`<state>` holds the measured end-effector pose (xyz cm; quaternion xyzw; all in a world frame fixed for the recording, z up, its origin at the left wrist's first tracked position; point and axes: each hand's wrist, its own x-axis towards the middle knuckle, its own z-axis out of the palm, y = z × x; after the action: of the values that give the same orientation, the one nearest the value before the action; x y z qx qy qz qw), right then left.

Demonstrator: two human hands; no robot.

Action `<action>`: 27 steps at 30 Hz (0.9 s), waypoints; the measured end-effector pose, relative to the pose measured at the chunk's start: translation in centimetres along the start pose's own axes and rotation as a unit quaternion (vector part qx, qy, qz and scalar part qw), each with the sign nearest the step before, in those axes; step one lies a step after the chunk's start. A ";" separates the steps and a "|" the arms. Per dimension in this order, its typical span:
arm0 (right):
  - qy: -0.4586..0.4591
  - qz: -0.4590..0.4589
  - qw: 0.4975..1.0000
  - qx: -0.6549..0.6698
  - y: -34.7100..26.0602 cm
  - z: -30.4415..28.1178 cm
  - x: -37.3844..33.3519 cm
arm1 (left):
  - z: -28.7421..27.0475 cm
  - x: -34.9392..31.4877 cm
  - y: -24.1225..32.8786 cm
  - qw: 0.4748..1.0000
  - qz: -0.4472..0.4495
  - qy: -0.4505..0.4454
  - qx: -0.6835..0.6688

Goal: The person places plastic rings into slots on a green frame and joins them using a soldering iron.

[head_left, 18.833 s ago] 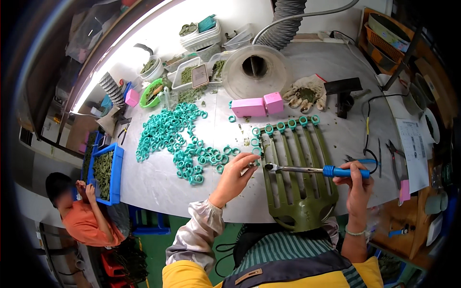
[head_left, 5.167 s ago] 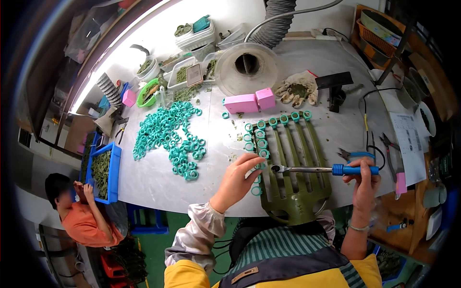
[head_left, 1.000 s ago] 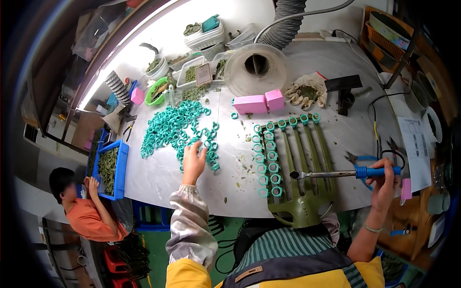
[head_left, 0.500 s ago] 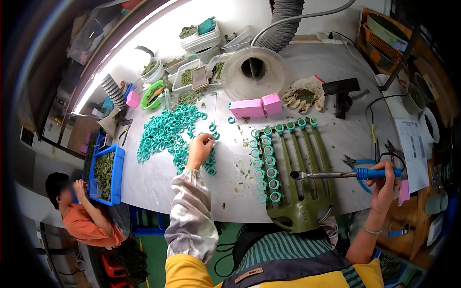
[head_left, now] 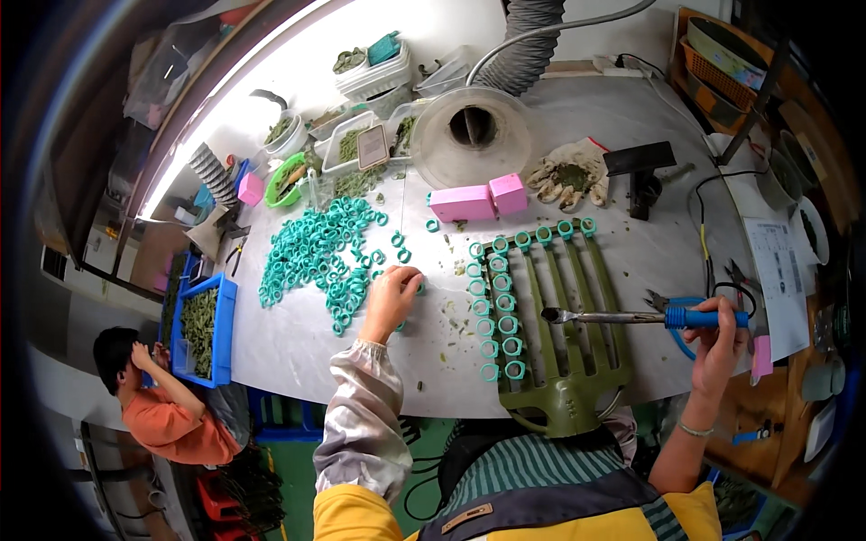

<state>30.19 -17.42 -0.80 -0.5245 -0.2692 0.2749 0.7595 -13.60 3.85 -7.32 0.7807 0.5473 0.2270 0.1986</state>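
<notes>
My left hand (head_left: 391, 296) is over the table with its fingers pinched together, and a bit of teal ring shows at the fingertips. Beside it spreads a heap of teal rings (head_left: 316, 248), with several loose ones at its right edge. In my right hand (head_left: 719, 338) is a soldering iron (head_left: 695, 317) with a blue handle and metal shaft, gripped like a pen. Its flat spoon-like tip hovers above an olive-green wax frame (head_left: 568, 397) with long parallel bars. Teal rings sit along the frame's far ends and in two columns down its left bar.
Pink blocks (head_left: 463, 204), a dirty glove (head_left: 570, 174) and a black stand (head_left: 640, 180) lie beyond the frame. A clear funnel hood (head_left: 428, 144) and tubs of green pieces line the back. Blue-handled pliers (head_left: 677, 334) lie near my right hand. At left, another person (head_left: 176, 419) sits by a blue bin (head_left: 225, 316).
My left hand has moved a little right and nearer to me, away from the loose rings, now with a teal ring at its fingertips. The iron has shifted slightly left and nearer.
</notes>
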 end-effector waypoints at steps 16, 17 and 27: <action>-0.008 0.005 1.000 -0.004 0.3 0.1 -0.1 | 1.4 -1.4 2.3 0.996 -0.003 0.081 -0.041; -0.005 0.004 1.000 -0.008 0.4 0.2 -0.1 | 1.4 -1.4 3.2 0.990 -0.019 0.070 -0.121; -0.024 -0.021 0.999 -0.014 2.5 3.1 0.8 | 3.7 1.6 13.9 0.963 0.117 -0.057 -0.236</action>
<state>28.27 -14.05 -2.14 -0.5229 -0.3018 0.2674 0.7510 -0.38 0.69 -2.40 0.7817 0.3708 0.3270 0.3801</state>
